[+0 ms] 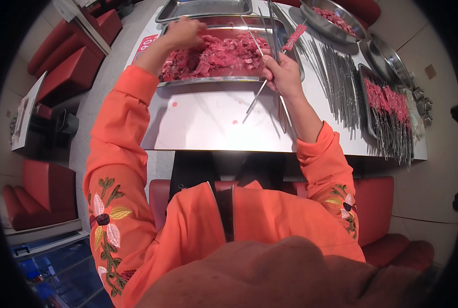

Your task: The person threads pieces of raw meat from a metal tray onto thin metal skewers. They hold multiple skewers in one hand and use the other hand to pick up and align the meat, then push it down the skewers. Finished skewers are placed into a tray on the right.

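Observation:
My left hand [183, 34] is over the left part of a metal tray [213, 79] of raw sliced meat [229, 54]. Its fingertips point down at the meat, and what they touch or pinch is hidden. At the tray's right side, my right hand [286, 76] grips several thin metal skewers [255, 97], which cross at different angles. Pieces of raw meat [295, 37] are threaded near the far end of one skewer; the others in this hand look bare.
Loose metal skewers [338, 84] lie spread on the white table [198, 123] at right. Beyond them, a smaller tray [367, 111] holds meat-loaded skewers [388, 104]. A steel bowl of meat [334, 21], another steel bowl [388, 57] and a second tray [204, 10] stand farther back.

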Demonstrator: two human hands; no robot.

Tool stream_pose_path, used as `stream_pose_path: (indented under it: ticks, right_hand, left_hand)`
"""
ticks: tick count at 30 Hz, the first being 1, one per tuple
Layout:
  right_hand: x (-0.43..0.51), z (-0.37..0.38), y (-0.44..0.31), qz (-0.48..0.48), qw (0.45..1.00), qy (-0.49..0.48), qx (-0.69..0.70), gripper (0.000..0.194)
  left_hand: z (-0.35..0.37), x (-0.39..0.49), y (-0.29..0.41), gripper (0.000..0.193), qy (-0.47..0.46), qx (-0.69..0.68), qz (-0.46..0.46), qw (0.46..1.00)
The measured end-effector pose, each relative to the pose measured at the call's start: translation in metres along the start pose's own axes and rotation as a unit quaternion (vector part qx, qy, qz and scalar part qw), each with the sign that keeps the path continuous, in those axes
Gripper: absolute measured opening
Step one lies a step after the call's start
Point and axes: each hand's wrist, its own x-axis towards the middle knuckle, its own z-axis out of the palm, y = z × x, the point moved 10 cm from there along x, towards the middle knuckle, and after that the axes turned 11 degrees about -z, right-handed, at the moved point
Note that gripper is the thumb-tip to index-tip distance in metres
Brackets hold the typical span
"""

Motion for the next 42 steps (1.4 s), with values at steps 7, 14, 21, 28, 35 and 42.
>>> stream_pose_path:
  ticks: [7, 14, 21, 28, 35, 42]
  right_hand:
    - [0.002, -0.002, 0.003, -0.002, 1.000, 0.006, -0.006, 0.023]
    - [0.001, -0.002, 0.001, -0.012, 1.000, 0.022, 0.008, 0.024]
    - [-0.001, 0.000, -0.001, -0.004, 1.000, 0.018, -0.005, 0.020]
    - [-0.002, 0.003, -0.002, -0.008, 1.000, 0.015, 0.001, 0.022]
    - [-0.004, 0.007, -0.001, 0.006, 1.000, 0.011, -0.013, 0.024]
    - [-0.008, 0.015, -0.006, 0.021, 0.999, -0.022, -0.018, 0.024]
  left_hand:
    - [0.025, 0.009, 0.081, 0.050, -0.087, -0.001, 0.045, 0.995]
    - [0.006, 0.014, -0.002, 0.046, -0.102, 0.027, -0.014, 0.994]
    - [-0.015, -0.043, 0.060, 0.027, 0.026, -0.051, 0.120, 0.991]
    - [-0.005, -0.038, 0.053, 0.015, -0.006, -0.031, 0.047, 0.998]
    - [-0.003, -0.006, -0.002, 0.028, -0.143, -0.450, -0.069, 0.879]
    - [0.028, -0.017, 0.006, 0.030, -0.182, -0.767, -0.208, 0.579]
